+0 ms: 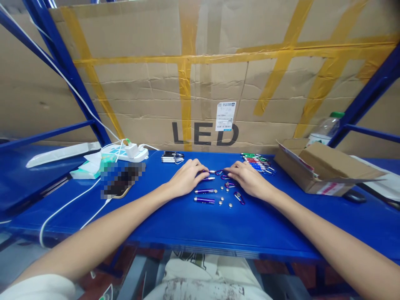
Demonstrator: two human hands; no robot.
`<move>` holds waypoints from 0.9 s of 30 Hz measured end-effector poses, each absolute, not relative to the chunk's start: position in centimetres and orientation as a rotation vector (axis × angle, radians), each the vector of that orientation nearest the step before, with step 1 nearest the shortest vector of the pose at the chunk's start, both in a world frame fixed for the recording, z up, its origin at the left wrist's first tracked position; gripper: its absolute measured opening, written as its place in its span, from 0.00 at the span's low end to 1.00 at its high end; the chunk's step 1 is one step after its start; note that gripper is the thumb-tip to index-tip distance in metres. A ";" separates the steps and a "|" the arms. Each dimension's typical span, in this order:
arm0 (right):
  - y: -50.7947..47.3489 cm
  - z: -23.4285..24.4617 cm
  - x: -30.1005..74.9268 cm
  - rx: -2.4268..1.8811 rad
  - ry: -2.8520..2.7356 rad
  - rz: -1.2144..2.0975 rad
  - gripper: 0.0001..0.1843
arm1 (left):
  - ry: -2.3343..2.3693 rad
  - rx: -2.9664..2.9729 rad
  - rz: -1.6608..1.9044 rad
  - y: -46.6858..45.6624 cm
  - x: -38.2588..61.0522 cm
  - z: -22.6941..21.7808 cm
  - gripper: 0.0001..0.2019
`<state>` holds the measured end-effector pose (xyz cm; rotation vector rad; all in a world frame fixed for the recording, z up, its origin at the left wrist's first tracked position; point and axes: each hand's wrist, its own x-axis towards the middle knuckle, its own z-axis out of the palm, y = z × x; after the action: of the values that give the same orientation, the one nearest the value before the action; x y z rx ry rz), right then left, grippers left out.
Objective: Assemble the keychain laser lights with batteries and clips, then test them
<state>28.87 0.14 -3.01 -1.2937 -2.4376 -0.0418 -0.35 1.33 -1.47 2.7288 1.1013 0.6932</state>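
Observation:
Over the blue table, my left hand (188, 177) is closed, thumb and fingers pinching a slim purple flashlight whose silver end pokes out to the right. A purple carabiner (219, 171) extends from that end, and the fingertips of my right hand (247, 177) close on its far side. Just below my left fingers lies another purple flashlight tube (208, 179). Two more tubes, an upper one (204, 191) and a lower one (204, 201), lie nearer me. To their right are several small round silver button cells (230, 205) and loose purple carabiners (239, 198).
Black and silver flashlights (172, 157) lie at the back; green, red and blue ones (256, 161) lie behind my right hand. An opened cardboard box (325, 166) stands right, near a bottle (326, 129). A phone (125, 179), tissue pack (90, 166), power strip (137, 155) and cables occupy the left.

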 end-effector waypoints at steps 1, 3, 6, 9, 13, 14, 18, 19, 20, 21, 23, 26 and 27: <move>0.2 -3.0 28.8 -1.291 -2.419 -0.033 0.23 | 1.101 2.751 0.727 1.4 -0.3 -1.5 0.19; 0.2 -3.0 28.7 -1.265 -2.404 -0.023 0.25 | 1.094 2.817 0.719 1.8 -0.4 -1.6 0.20; 0.2 -3.1 28.5 -1.232 -2.429 0.000 0.26 | 1.073 2.871 0.619 2.4 -0.4 -1.9 0.20; 0.2 -3.0 28.2 -1.215 -2.458 0.040 0.28 | 1.057 2.848 0.636 3.0 -0.4 -2.1 0.16; 0.1 -2.8 27.9 -1.168 -2.452 0.083 0.27 | 1.102 2.807 0.709 3.2 -0.4 -1.9 0.09; 0.0 -2.7 27.9 -1.156 -2.450 0.090 0.27 | 1.121 2.791 0.716 3.3 -0.4 -1.8 0.08; -0.2 -2.6 27.7 -1.148 -2.447 0.121 0.28 | 1.157 2.761 0.712 3.5 -0.5 -2.1 0.08; -0.3 -2.6 27.6 -1.154 -2.449 0.127 0.28 | 1.156 2.770 0.706 3.6 -0.5 -2.2 0.10; -0.3 -2.6 27.6 -1.158 -2.451 0.130 0.28 | 1.150 2.784 0.700 3.7 -0.6 -2.3 0.10; -0.4 -2.6 27.5 -1.158 -2.450 0.132 0.28 | 1.142 2.800 0.696 3.8 -0.6 -2.4 0.10; -0.5 -2.5 27.4 -1.136 -2.432 0.134 0.27 | 1.123 2.829 0.717 3.8 -0.6 -2.4 0.09; -0.7 -2.1 27.2 -1.084 -2.351 0.124 0.20 | 1.078 2.851 0.852 3.3 -0.6 -1.9 0.11; -0.8 -1.9 27.2 -1.068 -2.319 0.121 0.19 | 1.043 2.855 0.910 3.1 -0.5 -1.7 0.12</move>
<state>27.17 -0.78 -1.95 -1.0684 -2.3188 0.1209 -0.53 3.06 -1.66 2.8548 1.0426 0.9099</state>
